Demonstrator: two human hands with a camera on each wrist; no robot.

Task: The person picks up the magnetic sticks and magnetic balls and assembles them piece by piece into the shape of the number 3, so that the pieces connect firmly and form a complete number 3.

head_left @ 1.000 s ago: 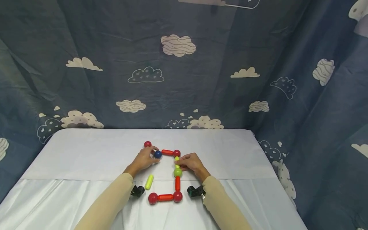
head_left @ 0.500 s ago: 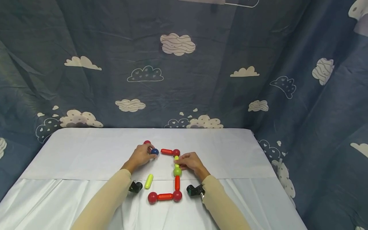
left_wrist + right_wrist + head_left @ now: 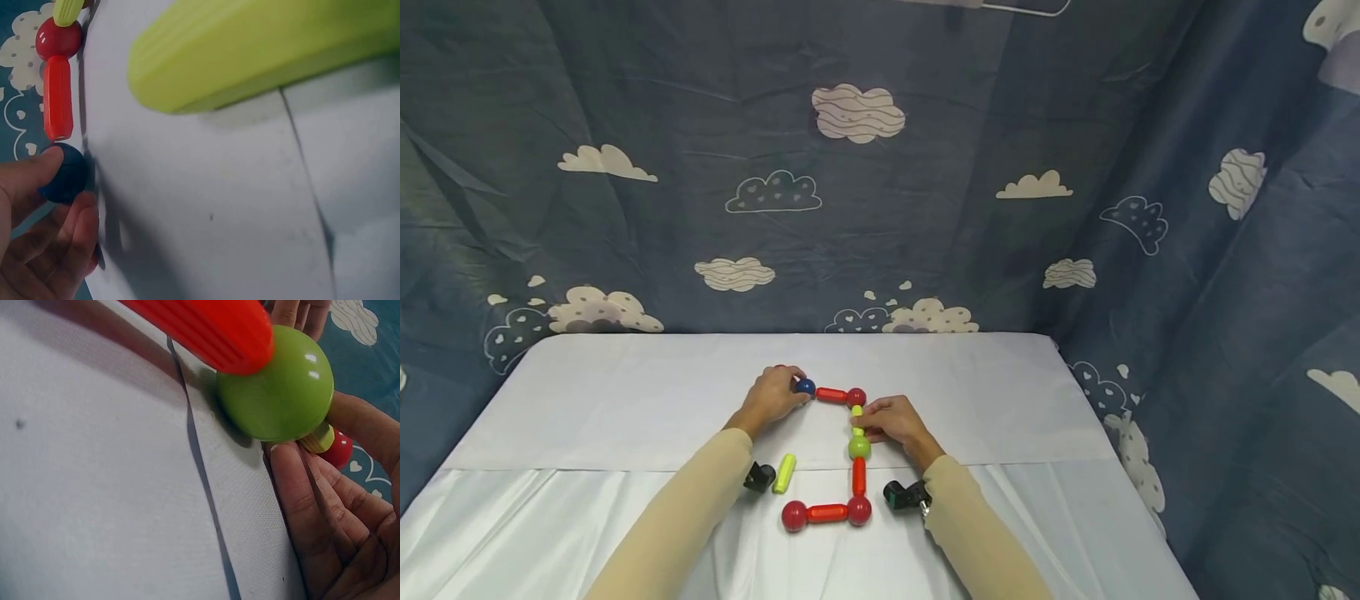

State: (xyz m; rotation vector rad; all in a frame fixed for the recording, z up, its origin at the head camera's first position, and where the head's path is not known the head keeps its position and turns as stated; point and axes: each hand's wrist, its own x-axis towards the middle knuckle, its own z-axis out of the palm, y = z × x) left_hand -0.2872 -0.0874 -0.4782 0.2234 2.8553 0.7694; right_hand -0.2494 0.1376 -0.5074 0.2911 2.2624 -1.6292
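My left hand (image 3: 772, 393) pinches a blue ball (image 3: 65, 175) between thumb and fingers, at the left end of a red rod (image 3: 58, 97). I cannot tell whether ball and rod touch. That rod joins a red ball (image 3: 856, 397) at the chain's far corner. From the corner a yellow-green rod (image 3: 857, 412) runs toward me to a green ball (image 3: 278, 387). My right hand (image 3: 895, 423) pinches this rod, covering part of it. Nearer to me follow another red rod (image 3: 859, 477), a red corner ball (image 3: 859, 511), a red rod (image 3: 827, 513) and a red end ball (image 3: 794, 516).
A loose yellow-green rod (image 3: 784, 473) lies left of the chain, close to the left wrist camera (image 3: 760, 477). Another red ball (image 3: 92, 262) is mostly hidden behind the left hand. White cloth covers the table (image 3: 1000, 400); a cloud-print curtain (image 3: 925, 208) hangs behind it.
My left hand moved left with the blue ball, away from the red rod, then forward and back close to the rod's end. The right hand keeps its hold on the yellow-green rod.
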